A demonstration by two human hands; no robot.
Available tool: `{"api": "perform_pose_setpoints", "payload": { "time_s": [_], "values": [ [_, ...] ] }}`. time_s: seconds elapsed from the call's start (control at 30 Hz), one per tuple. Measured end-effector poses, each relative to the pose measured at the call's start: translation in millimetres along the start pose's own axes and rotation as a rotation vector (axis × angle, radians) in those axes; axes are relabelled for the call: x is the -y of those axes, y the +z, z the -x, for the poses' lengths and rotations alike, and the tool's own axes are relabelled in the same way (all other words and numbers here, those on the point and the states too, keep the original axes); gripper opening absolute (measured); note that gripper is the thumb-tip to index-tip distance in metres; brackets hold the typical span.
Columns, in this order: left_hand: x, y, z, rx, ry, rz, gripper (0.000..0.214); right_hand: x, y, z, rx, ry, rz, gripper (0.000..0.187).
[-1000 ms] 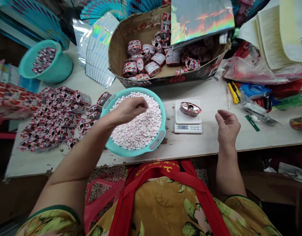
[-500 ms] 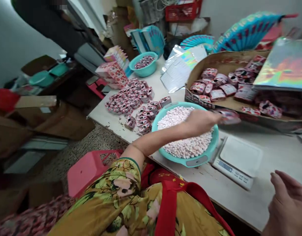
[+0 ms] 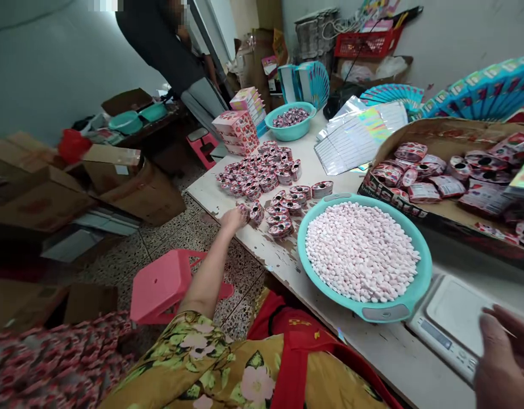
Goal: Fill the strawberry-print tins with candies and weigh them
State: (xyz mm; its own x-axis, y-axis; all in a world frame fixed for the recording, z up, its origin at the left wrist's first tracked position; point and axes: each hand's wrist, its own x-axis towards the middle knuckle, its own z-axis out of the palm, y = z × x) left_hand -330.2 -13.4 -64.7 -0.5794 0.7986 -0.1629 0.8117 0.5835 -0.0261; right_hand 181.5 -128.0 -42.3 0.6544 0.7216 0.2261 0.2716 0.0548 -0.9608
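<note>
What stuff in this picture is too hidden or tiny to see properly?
All in the head view:
Left hand: its own back hides whether it grips any of the small red-and-white printed packs.
Right hand: cut off by the frame's bottom-right corner.
White digital scale: display too small to read.

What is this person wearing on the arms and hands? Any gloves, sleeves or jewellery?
No gloves: the left hand and right hand are bare. The left arm is uncovered up to a short mustard-yellow floral fabric sleeve. A red cloth apron with yellow markings covers the front. The right hand shows only partly, at the picture's corner.
</note>
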Motion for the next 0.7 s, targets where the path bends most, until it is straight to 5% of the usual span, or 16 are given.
{"api": "perform_pose_setpoints", "payload": {
  "time_s": [0.1,0.2,0.33,0.43,0.57,0.7],
  "values": [
    [-10.0,3.7,-24.1,-0.030,0.069,0.077,0.042,22.3,34.3,23.1,0.258,-0.311,0.067,0.035],
    [-8.4,6.3,-21.4,-0.146,0.098,0.259,0.047,35.7,62.7,23.1,0.533,-0.498,-0.091,0.038],
    [-14.0,41.1,40.0,-0.242,0.163,0.454,0.060,78.1,128.0,-17.6,0.657,-0.629,-0.052,0.042],
    [-42.2,76.6,87.2,-0.144,0.297,0.349,0.070,103.7,219.2,-65.2,0.873,-0.750,0.221,0.051],
    [-83.0,97.2,92.1,-0.102,0.393,0.230,0.068,83.2,345.8,-118.8,1.065,-0.553,0.621,0.089],
    [-94.8,95.1,68.7,-0.057,0.398,0.258,0.067,35.2,403.9,-126.2,1.340,-0.426,0.821,0.126]
  ]
}}
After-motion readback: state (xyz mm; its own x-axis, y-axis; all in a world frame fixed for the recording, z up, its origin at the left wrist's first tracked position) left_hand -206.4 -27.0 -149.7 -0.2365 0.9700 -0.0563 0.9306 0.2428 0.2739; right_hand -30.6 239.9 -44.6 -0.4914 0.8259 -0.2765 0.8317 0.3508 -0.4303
